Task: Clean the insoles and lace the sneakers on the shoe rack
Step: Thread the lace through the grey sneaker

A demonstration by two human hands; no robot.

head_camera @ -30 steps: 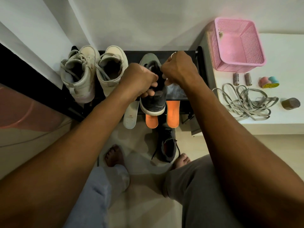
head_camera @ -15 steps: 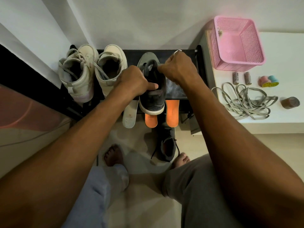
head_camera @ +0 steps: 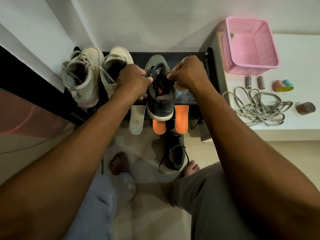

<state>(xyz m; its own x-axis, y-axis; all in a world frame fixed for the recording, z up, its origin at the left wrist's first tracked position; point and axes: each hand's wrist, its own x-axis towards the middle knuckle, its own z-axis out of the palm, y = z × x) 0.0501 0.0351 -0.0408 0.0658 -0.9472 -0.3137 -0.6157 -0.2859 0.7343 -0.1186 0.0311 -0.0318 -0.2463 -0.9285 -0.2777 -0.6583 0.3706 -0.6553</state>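
A dark grey sneaker stands on the black shoe rack, heel toward me. My left hand pinches its lace on the left side of the opening. My right hand pinches the lace on the right side. Two orange insoles and a white insole stick out over the rack's front edge. The second dark sneaker lies on the floor below. Two white high-top sneakers stand at the rack's left.
A white table to the right bears a pink basket, a heap of grey laces, two batteries, small coloured spools and a brown cap. My bare feet rest on the tiled floor.
Both hands have drawn apart, from meeting over the sneaker's tongue to its two sides. The sneaker's opening and lace now show between them.
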